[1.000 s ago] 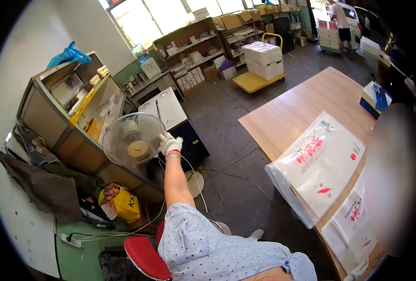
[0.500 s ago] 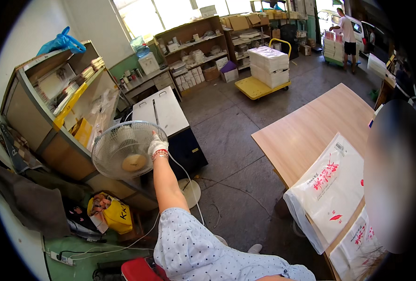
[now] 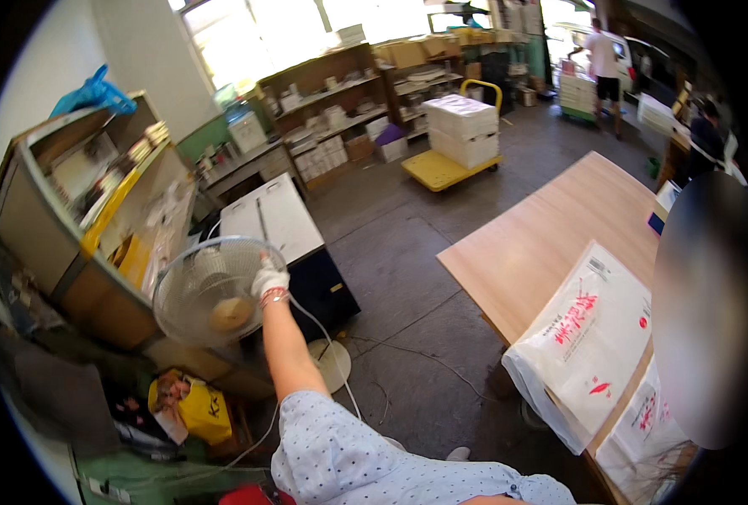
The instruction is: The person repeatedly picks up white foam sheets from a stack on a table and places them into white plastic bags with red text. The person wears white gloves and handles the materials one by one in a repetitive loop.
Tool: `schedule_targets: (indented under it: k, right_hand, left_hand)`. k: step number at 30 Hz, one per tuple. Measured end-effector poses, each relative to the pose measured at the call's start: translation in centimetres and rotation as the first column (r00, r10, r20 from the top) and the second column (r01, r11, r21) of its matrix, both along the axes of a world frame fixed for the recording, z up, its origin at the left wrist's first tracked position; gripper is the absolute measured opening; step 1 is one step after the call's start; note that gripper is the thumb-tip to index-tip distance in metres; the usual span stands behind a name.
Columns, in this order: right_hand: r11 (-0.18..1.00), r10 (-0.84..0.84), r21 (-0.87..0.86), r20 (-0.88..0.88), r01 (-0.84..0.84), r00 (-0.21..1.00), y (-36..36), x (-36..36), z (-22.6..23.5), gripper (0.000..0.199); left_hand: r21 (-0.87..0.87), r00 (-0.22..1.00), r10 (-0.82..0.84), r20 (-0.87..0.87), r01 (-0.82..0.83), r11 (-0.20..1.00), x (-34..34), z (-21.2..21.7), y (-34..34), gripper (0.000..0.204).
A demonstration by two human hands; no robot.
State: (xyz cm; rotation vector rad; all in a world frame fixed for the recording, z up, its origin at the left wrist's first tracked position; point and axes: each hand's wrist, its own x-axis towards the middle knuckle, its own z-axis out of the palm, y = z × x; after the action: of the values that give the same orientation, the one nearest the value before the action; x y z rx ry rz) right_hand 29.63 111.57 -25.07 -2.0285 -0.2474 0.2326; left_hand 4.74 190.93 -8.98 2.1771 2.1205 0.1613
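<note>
A white standing fan (image 3: 210,290) with a round wire cage stands at the left, in front of a cluttered wooden shelf unit (image 3: 79,227). My left hand (image 3: 268,278), in a white glove, reaches forward and grips the right rim of the fan's cage. My arm wears a light blue dotted sleeve. The fan's round base (image 3: 332,364) rests on the concrete floor, with a white cable trailing from it. My right hand is out of sight.
A dark cabinet with a white top (image 3: 277,220) stands behind the fan. A wooden table (image 3: 551,244) at the right carries large white printed bags (image 3: 584,337). A yellow cart (image 3: 441,171) with white boxes stands farther back. A yellow bag (image 3: 197,411) lies by the shelf. A person (image 3: 603,63) stands far off.
My left hand stays on the fan's rim. The fan and hand have slid left and lower in the view, and the table now fills more of the right side.
</note>
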Motion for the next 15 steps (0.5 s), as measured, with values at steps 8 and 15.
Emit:
schedule_targets:
  k: [8,15]
  right_hand:
    - [0.529,-0.791,0.129,0.434,0.839,0.433,-34.3,-13.6,-5.0,0.027]
    - [0.461,-0.685,-0.059,0.611,0.886,0.397,-26.3,-16.6,12.1,0.023]
  left_hand:
    - [-0.002,0.942,-0.312,0.127,0.315,0.949,6.0,-3.7,-6.5,0.064]
    - [0.285,0.539,-0.789,0.294,0.739,0.611,12.6,-7.2,-25.4,0.032]
